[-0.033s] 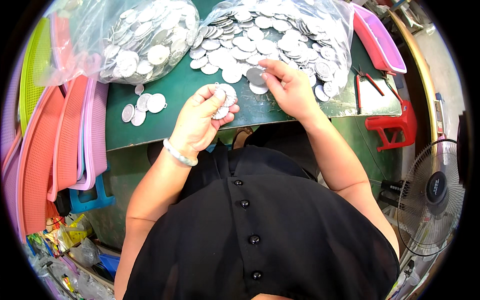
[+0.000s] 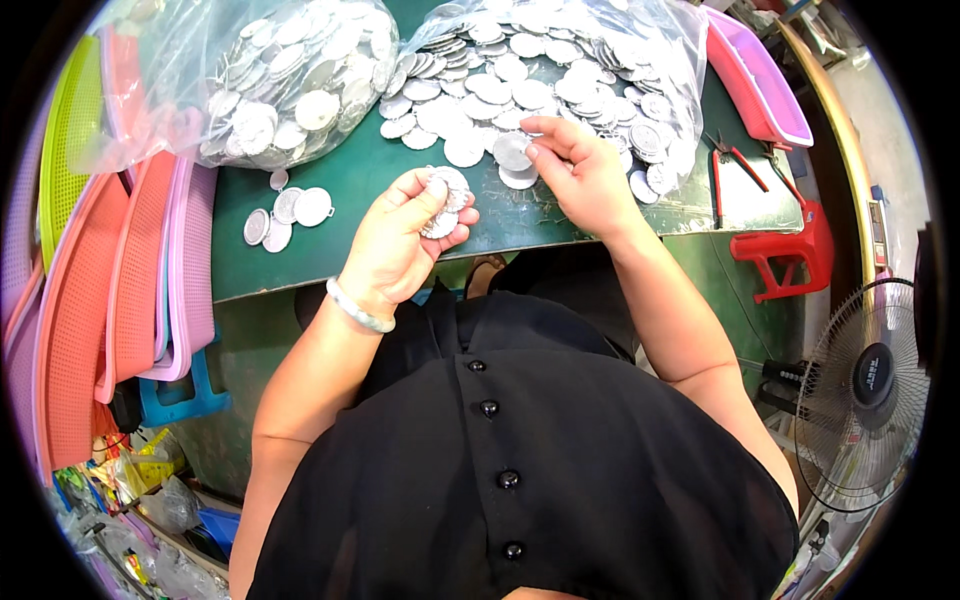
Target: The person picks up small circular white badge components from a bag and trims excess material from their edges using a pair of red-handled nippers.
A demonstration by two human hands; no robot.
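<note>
Two clear plastic bags lie on the green table (image 2: 350,190). The left bag (image 2: 270,70) is closed round a heap of silver metal discs; the right bag (image 2: 660,60) lies open, its discs (image 2: 530,70) spilling across the table. The left hand (image 2: 405,240) is curled shut round a small stack of discs (image 2: 445,200) near the table's front edge. The right hand (image 2: 580,170) pinches one disc (image 2: 512,152) at the edge of the spill, fingers nearly closed. Four loose discs (image 2: 285,215) lie apart at left. Coloured plastic baskets (image 2: 110,290) stand stacked beside the table, a pink tray (image 2: 760,85) at right.
</note>
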